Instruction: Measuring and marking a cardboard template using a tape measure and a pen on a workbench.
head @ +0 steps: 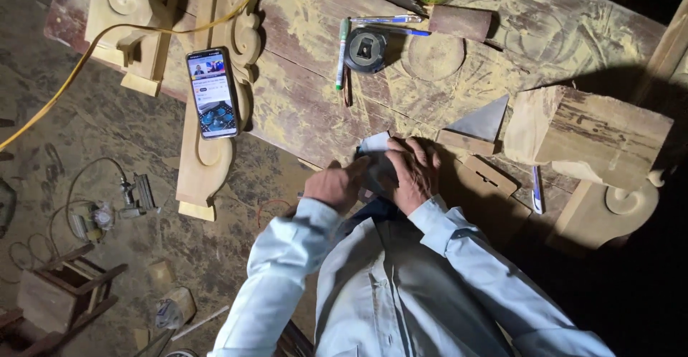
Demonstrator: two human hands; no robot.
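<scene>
Fingers of the right hand (414, 170) lie curled over a small pale sheet (374, 143) at the near edge of the workbench (308, 106), pressing down on it, while the fingers of the left hand (335, 185) close against the same sheet from its left side; only its far corner shows clear of the two hands, and whether a block lies under it I cannot tell. Both hands meet at the bench edge, just in front of the person's body. Just right of the right hand sits a small wooden piece with a grey triangular face (479, 126), and further right a large rough wooden block (595, 135) rests on the bench. Far from the hands, toward the middle of the bench, lie a round tape measure (365, 49) and a green marker (342, 52) beside it, with blue pens (387, 20) just beyond. At the left, a smartphone (212, 93) with a lit screen rests on a carved wooden panel (215, 113). A yellow cable (93, 49) crosses the far left of the bench and drops to the dusty floor (86, 135), where a small wooden stool (64, 292) stands at the near left.
</scene>
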